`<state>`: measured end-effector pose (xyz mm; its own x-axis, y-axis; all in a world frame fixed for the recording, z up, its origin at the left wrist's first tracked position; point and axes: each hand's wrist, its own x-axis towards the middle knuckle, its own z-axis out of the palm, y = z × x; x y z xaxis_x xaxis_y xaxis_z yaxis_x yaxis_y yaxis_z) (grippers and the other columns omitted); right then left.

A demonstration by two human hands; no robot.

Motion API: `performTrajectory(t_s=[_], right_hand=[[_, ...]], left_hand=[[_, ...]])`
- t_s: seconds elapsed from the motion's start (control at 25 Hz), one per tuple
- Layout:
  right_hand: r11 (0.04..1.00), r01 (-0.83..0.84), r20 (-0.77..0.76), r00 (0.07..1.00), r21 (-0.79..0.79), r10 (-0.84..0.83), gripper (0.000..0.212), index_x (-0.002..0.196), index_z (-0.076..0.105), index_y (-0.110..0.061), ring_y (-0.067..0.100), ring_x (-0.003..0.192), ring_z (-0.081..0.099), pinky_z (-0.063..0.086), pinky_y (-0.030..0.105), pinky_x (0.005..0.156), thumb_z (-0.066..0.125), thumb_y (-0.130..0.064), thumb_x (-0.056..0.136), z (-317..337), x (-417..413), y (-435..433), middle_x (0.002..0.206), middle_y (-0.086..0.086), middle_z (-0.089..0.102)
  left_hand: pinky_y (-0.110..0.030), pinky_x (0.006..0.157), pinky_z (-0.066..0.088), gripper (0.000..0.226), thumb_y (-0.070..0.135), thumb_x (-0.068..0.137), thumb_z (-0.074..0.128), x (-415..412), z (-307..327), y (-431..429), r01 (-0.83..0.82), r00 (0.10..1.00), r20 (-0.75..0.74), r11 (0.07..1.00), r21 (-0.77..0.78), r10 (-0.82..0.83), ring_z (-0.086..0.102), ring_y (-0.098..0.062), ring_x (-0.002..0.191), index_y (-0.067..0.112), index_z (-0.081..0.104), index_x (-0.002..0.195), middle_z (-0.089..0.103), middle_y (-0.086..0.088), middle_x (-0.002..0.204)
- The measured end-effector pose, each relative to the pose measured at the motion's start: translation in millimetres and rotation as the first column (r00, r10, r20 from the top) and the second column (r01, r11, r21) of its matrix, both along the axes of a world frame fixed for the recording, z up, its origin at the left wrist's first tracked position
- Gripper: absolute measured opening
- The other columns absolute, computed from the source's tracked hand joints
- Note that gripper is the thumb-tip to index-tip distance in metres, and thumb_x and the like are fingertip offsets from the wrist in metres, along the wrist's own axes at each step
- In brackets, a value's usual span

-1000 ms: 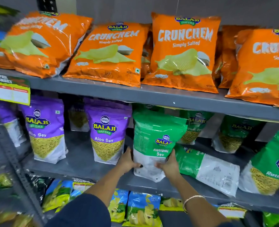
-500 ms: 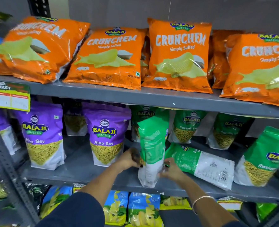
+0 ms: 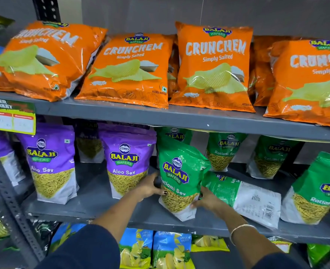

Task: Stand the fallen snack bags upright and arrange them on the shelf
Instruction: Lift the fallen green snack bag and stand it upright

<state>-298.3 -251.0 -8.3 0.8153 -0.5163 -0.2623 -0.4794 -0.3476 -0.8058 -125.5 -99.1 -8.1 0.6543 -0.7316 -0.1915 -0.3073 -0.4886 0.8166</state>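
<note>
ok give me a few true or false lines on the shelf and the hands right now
1. Both hands, left hand and right hand, hold the green Ratlami Sev pouch. True.
2. That pouch shows its back. False: its front logo faces out.
3. A green and white pouch lies flat to its right. True.
4. The orange Crunchem crisp bags sit below the purple Aloo Sev pouches. False: they sit on the shelf above.

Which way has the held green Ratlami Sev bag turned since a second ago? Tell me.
Yes. The green Ratlami Sev bag has rotated front-outward, beside the fallen green bag.
</note>
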Motion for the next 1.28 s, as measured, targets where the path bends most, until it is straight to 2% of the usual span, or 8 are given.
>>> performTrajectory(t_s=[0.2, 0.48, 0.68, 0.8, 0.88, 1.0, 1.12, 1.28], right_hand=[[0.988, 0.020, 0.038, 0.999, 0.154, -0.026, 0.104, 0.150, 0.005, -0.006, 0.030, 0.143, 0.025, 0.023, 0.041, 0.119, 0.076, -0.004, 0.073, -2, 1, -10, 0.155, 0.014, 0.026], [0.982, 0.038, 0.052, 0.997, 0.187, -0.049, 0.077, 0.137, 0.035, -0.005, 0.035, 0.134, 0.038, 0.025, 0.050, 0.118, 0.077, -0.006, 0.073, -7, 7, -14, 0.142, 0.017, 0.046], [0.977, 0.083, 0.067, 0.993, 0.198, -0.098, 0.091, 0.145, 0.023, -0.005, 0.035, 0.135, 0.038, 0.033, 0.049, 0.114, 0.076, 0.002, 0.072, -7, 4, -13, 0.145, 0.021, 0.041], [0.973, 0.188, 0.075, 0.977, 0.133, -0.199, 0.087, 0.144, 0.024, -0.003, 0.031, 0.122, 0.048, 0.044, 0.043, 0.102, 0.073, 0.008, 0.073, -4, -10, -22, 0.142, 0.028, 0.040], [0.952, 0.301, 0.105, 0.946, 0.064, -0.306, 0.076, 0.139, 0.034, -0.001, 0.027, 0.105, 0.052, 0.046, 0.041, 0.092, 0.071, 0.009, 0.074, 3, -24, -37, 0.135, 0.031, 0.045], [0.880, 0.420, 0.109, 0.907, -0.222, -0.406, 0.058, 0.129, 0.047, 0.002, 0.034, 0.113, 0.057, 0.046, 0.034, 0.086, 0.072, 0.000, 0.077, 18, -55, -83, 0.129, 0.026, 0.055], [0.838, 0.297, -0.054, 0.931, -0.457, -0.360, 0.040, 0.120, 0.055, -0.001, 0.034, 0.111, 0.058, 0.045, 0.034, 0.083, 0.065, -0.011, 0.083, 25, -86, -142, 0.120, 0.022, 0.062], [0.894, 0.044, -0.180, 0.974, -0.446, -0.138, 0.032, 0.123, 0.052, -0.009, 0.020, 0.073, 0.050, 0.041, 0.019, 0.063, 0.049, -0.006, 0.092, 21, -103, -191, 0.071, -0.001, 0.049]], left_hand=[[-0.041, 0.114, 0.033, 0.098, 0.017, 0.058, 0.088, -12, -3, -11, -0.113, 0.993, 0.009, 0.990, -0.082, 0.114, 0.040, -0.028, 0.133, 0.010, 0.031, 0.138, 0.045, -0.012, 0.143], [-0.030, 0.096, 0.043, 0.072, 0.030, 0.061, 0.085, -25, -5, -7, -0.084, 0.981, 0.168, 0.993, -0.078, 0.096, 0.056, -0.025, 0.121, 0.014, 0.053, 0.124, 0.063, -0.008, 0.130], [-0.039, 0.098, 0.049, 0.075, 0.029, 0.069, 0.080, -19, 1, -3, 0.028, 0.990, 0.134, 0.990, 0.135, -0.046, 0.055, -0.028, 0.118, 0.010, 0.042, 0.130, 0.055, -0.010, 0.130], [-0.029, 0.074, 0.062, 0.026, 0.028, 0.090, 0.056, -26, 11, 2, 0.270, 0.963, -0.161, 0.742, 0.613, -0.218, 0.063, -0.011, 0.058, 0.005, 0.053, 0.103, 0.062, -0.007, 0.081], [-0.023, 0.054, 0.058, 0.025, 0.028, 0.095, 0.046, -43, 20, -11, 0.468, 0.884, -0.349, 0.600, 0.648, -0.312, 0.062, -0.007, 0.045, 0.006, 0.056, 0.089, 0.062, -0.004, 0.066], [-0.034, 0.072, 0.054, 0.026, 0.029, 0.097, 0.043, -88, 29, -49, 0.542, 0.816, -0.468, 0.729, 0.418, -0.339, 0.063, -0.012, 0.059, 0.008, 0.054, 0.087, 0.059, -0.006, 0.078], [-0.054, 0.098, 0.045, 0.053, 0.036, 0.094, 0.047, -131, 22, -100, 0.326, 0.837, -0.515, 0.924, 0.201, -0.184, 0.057, -0.022, 0.068, 0.000, 0.040, 0.131, 0.051, -0.009, 0.081], [-0.056, 0.116, 0.022, 0.081, 0.044, 0.090, 0.049, -169, 0, -160, -0.040, 0.607, -0.785, 0.991, 0.124, 0.123, 0.032, -0.042, 0.136, 0.011, 0.007, 0.150, 0.024, -0.025, 0.151]])
